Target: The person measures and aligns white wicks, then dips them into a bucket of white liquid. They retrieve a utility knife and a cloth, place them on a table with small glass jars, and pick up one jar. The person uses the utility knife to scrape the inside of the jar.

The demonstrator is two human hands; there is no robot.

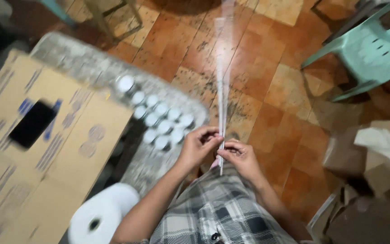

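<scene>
Both hands meet just below the middle of the view, over the person's lap in plaid shorts [217, 212]. The left hand [198, 145] and the right hand [241, 156] each pinch the near end of a long, thin, clear plastic strip [223, 77], fingers closed on it from either side. The strip's long axis runs almost straight from 6 o'clock to 12 o'clock: its lower end sits between the fingers, and the rest stretches away over the reddish tiled floor [267, 90] to the top edge of the view, leaning very slightly to the right as it goes. At about 9 o'clock from the hands, close by, stands a cluster of small white-capped bottles [161, 122]. Further toward 9 o'clock lies a flattened cardboard box [59, 149] with a black phone [32, 123] on it. A white roll [100, 214] lies at 7 o'clock.
</scene>
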